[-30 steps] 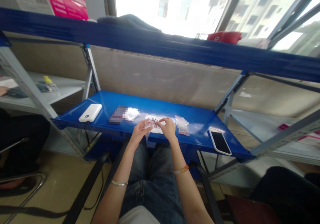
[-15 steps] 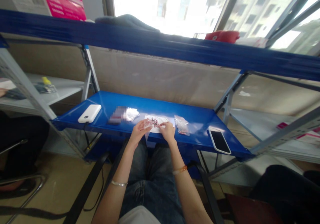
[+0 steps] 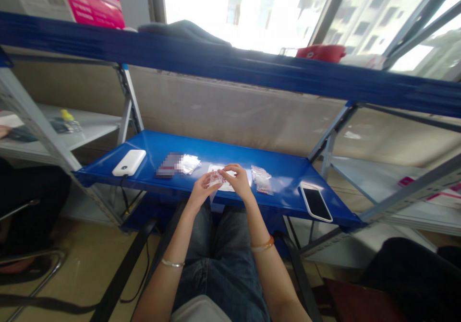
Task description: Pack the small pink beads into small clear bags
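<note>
A small clear plastic bag (image 3: 215,178) is in my left hand (image 3: 200,190), gripped between thumb and fingers above the blue table. My right hand (image 3: 238,181) reaches over to the bag, its fingertips drawn together at the bag's upper edge. Whatever those fingertips pinch is too small to make out. Beneath both hands lies a sheet of white paper (image 3: 227,187), where small dark-red pieces show partly behind my fingers. Close by on the right rests a stack of clear bags with red pieces inside (image 3: 262,180).
On the left of the blue table (image 3: 230,152) are a white power bank (image 3: 129,162) with a cable and a pile of clear bags (image 3: 190,164) beside a blurred patch. A white-framed phone (image 3: 316,202) lies right. A blue shelf beam (image 3: 252,67) crosses above.
My right hand has moved up and left from the red pieces on the paper to the bag's top. My left hand still holds the bag in nearly the same place.
</note>
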The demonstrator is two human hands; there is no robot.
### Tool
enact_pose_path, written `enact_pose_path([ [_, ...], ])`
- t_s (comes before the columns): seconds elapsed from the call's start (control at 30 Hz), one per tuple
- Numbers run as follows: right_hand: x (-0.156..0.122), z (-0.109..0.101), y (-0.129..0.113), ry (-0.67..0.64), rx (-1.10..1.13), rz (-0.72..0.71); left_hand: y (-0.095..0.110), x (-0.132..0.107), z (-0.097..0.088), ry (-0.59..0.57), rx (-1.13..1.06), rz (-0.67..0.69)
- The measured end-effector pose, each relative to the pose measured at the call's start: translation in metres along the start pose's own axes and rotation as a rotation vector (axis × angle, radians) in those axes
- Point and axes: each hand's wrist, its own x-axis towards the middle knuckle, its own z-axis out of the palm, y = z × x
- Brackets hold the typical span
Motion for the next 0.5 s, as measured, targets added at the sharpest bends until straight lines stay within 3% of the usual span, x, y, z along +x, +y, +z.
enact_pose_path([
  [0.1,0.003,-0.001,0.014,0.045,-0.045,0.026,-0.001,0.001,-0.001,0.015,-0.012,-0.006],
  [0.2,0.003,-0.004,0.033,0.092,-0.266,0.116,-0.002,0.001,-0.002,0.03,-0.019,-0.018],
  [0.33,-0.002,-0.001,0.054,0.013,-0.578,0.286,-0.001,0.0,-0.002,0.026,-0.025,-0.031],
  [0.5,-0.007,0.008,0.067,0.04,-0.675,0.296,0.001,-0.001,-0.002,0.027,-0.026,-0.025],
])
